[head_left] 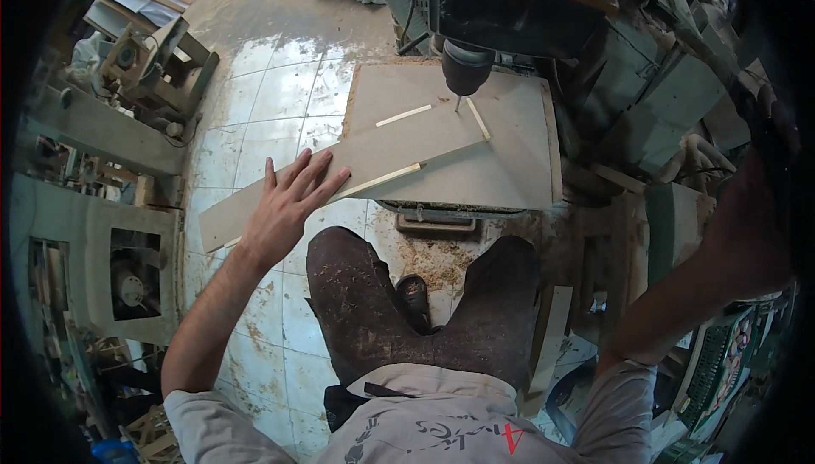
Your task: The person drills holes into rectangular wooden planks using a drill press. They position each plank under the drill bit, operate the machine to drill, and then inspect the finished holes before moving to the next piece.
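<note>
A long, narrow light-brown board (373, 148) lies slantwise across the worktable (518, 158) of a drill press. My left hand (293, 196) presses flat on the board's near-left part, fingers spread. Over the board's far end hangs the black drill chuck (467, 67). Its thin bit (458, 105) points down, the tip at or just above the wood; I cannot tell which. Thin pale strips (403, 116) lie along the board's edges, and another short strip (478, 118) crosses its far end. My right hand (747, 226) is raised at the far right, its fingers curled in deep shadow around something dark.
The press's dark housing (518, 10) stands above the table. Machines with pale bodies (89, 252) line the left side. Sawdust (437, 264) covers the floor below the table. At the right lean boards (632, 107), and a green crate (713, 371) sits lower down.
</note>
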`<state>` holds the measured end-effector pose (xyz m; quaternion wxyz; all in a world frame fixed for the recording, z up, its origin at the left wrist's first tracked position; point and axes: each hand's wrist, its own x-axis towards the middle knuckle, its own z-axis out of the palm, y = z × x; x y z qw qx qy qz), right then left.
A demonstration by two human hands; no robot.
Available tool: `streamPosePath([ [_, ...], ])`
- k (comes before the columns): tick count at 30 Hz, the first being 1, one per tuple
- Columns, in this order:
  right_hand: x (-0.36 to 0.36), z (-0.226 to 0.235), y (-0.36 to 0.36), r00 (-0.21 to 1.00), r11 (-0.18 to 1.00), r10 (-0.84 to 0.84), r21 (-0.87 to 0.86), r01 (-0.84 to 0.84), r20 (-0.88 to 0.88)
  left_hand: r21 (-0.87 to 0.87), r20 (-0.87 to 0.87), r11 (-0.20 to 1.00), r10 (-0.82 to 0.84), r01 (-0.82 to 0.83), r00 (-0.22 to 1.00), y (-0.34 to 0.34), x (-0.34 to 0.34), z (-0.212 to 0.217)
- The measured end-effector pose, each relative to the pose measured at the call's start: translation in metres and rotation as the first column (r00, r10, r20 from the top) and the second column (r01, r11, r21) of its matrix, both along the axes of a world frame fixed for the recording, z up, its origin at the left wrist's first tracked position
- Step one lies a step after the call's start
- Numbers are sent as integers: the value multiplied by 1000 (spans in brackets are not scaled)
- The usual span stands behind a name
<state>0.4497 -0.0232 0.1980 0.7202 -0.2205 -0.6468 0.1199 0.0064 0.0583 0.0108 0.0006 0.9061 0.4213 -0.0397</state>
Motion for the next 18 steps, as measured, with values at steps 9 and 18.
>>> streamPosePath([
  [9,-6,-70,-35,995,1000,-23,-22,21,-96,19,7,1000,-17,17,1000,3,0,-3],
  [18,-37,-111,-22,948,995,-13,91,44,-317,36,36,999,-33,31,999,3,-4,-7],
])
